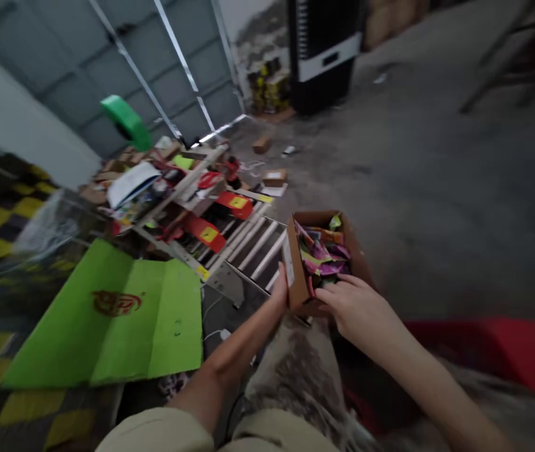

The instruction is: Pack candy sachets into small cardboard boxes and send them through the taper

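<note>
One cardboard box [298, 276] sits in the grip — left hand [281, 290] clasped on its side, right hand [362, 307] bent over the near rim, fingertips at the packets [321, 252]; whether they pinch one, I cannot tell. Arranging packets seems the step, calling next for a steady left hold. Past the grip, leftward — a roller conveyor [262, 253].

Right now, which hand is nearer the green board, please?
Left: the left hand, against the box, is right of the board; the right hand is farther right, at the packets.

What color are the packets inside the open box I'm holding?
Mostly purple and pink packets, with some green and orange, seen in the head view.
</note>
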Motion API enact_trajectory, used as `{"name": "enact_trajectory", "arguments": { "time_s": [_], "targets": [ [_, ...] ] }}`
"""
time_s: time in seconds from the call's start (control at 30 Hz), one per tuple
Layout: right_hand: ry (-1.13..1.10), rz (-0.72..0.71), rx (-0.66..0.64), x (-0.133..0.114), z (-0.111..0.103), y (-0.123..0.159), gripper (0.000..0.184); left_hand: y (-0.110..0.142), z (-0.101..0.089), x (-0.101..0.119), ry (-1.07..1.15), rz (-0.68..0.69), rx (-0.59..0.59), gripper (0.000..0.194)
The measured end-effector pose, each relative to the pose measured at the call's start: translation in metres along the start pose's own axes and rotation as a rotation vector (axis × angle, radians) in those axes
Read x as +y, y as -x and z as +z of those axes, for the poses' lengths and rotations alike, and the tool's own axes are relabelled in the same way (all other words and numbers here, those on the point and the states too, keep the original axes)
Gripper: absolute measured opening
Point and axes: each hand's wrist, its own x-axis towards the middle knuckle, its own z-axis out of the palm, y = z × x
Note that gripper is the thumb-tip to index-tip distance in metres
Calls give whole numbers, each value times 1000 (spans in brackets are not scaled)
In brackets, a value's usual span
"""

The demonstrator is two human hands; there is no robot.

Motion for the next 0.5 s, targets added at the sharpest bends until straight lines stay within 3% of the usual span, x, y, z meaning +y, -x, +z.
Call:
{"name": "enact_trajectory", "arguments": {
  "time_s": [0.1,0.2,0.27,0.37,0.43,0.5],
  "targets": [
    [-78,-141,-73,12,50,-32,31,-16,-45,4,-178,99,392,63],
    [-184,-215,-115,14,72,-42,14,-28,-74,35,-245,311,517,60],
    [-266,-171,-17,12,75,-45,11,-36,-82,64,-267,489,414,61],
    [-227,49,236,15,82,-55,40,-47,-83,99,-302,605,177,52],
    [-115,113,227,21,99,-67,49,-51,-78,109,-312,618,113,46],
    [-24,74,98,28,124,-78,48,-50,-75,109,-298,649,124,41]
  ]
}}
